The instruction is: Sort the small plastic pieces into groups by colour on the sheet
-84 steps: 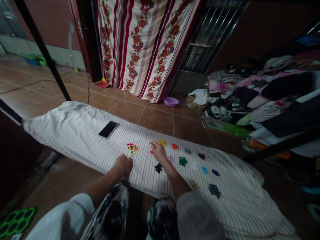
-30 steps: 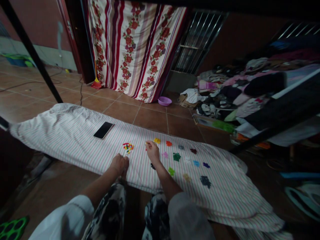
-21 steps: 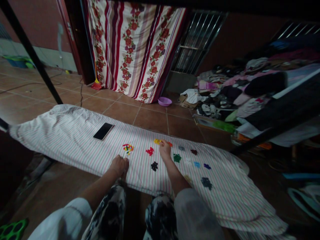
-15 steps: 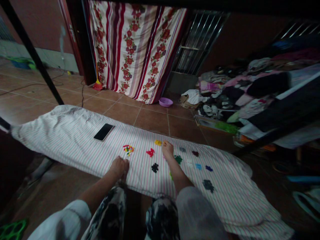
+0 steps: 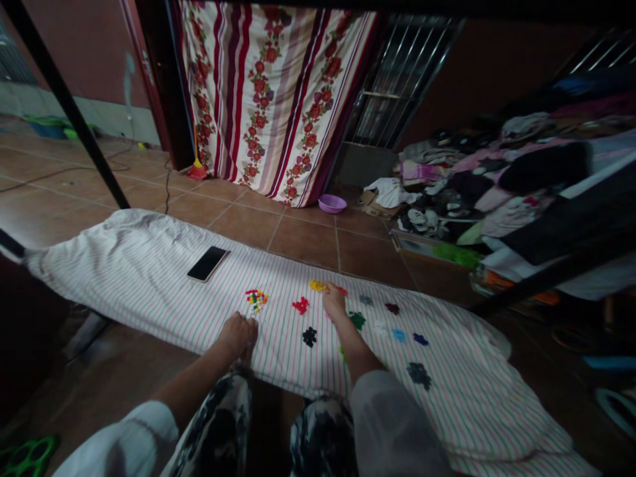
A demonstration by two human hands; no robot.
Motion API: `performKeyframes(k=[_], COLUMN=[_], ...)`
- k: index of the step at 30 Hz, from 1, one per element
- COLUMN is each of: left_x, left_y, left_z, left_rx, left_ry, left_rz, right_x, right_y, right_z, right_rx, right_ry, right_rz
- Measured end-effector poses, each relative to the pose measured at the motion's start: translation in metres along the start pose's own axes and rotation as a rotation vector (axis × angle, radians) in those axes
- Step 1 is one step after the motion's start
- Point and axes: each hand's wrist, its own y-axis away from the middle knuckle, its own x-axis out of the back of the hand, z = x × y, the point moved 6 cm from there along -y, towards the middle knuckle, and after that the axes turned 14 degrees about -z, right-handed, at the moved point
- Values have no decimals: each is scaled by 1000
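Small coloured pieces, too small to name, lie sorted in little piles on a striped cloth (image 5: 163,291). My right hand (image 5: 334,302) is closed, fingertips together at the edge of the yellow pile (image 5: 317,285); what they pinch, if anything, is hidden. An orange-red pile (image 5: 342,290) shows just beyond it, with a green pile (image 5: 356,320) to its right. My left hand (image 5: 237,332) rests with curled fingers just below the mixed-colour pile (image 5: 256,300); its contents cannot be made out. Between the hands are a red pile (image 5: 301,305) and a black pile (image 5: 309,336).
Farther right are a grey pile (image 5: 366,300), a maroon pile (image 5: 392,309), a light blue pile (image 5: 398,334), a navy pile (image 5: 420,339) and a dark grey pile (image 5: 419,375). A phone (image 5: 208,264) lies on the left. Black frame bars (image 5: 74,106) slant past the cloth.
My right fingertips have shifted slightly beside the yellow pile, and the orange-red pile shows now. My left hand stays nearly where it was. The whole view has moved a little.
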Motion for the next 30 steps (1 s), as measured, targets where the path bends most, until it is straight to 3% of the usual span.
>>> performKeyframes(k=[12, 15, 18, 22, 30], left_x=[-4, -3, -2, -1, -2], left_y=[-5, -5, -6, -3, -2], left_z=[0, 0, 0, 0, -1], left_rx=[-13, -19, -23, -32, -34], left_ry=[-12, -7, -4, -2, -5], left_rz=[19, 21, 18, 31, 57], right_x=[3, 8, 7, -20, -88], right_y=[-4, 0, 9, 27, 65], right_z=[9, 0, -24, -66, -116], right_rx=[68, 107, 245, 447, 591], right_ry=[-86, -61, -7, 8, 87], right_rz=[28, 77, 123, 59, -241])
